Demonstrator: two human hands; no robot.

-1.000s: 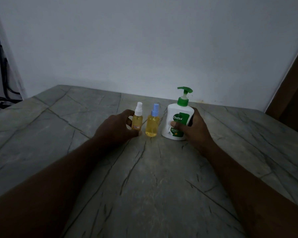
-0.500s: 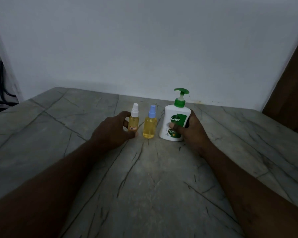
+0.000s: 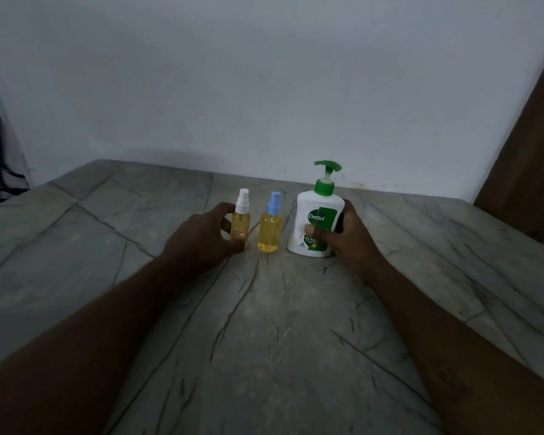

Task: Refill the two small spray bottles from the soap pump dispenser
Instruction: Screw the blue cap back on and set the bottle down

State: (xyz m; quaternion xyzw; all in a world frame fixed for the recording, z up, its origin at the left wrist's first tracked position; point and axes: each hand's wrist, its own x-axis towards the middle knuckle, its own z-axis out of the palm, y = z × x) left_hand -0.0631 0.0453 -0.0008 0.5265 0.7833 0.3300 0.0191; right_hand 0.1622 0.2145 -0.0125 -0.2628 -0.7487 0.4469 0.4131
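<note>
White-capped spray bottle (image 3: 241, 226): upright on the desk (image 3: 264, 324), our left hand (image 3: 201, 241) curled round it. Blue-capped spray bottle (image 3: 270, 230): beside it, in neither hand. Soap dispenser (image 3: 316, 221): just right, gripped by our right hand (image 3: 354, 243). Caps all on, refilling not begun; we judge unscrewing one cap comes next.
</note>
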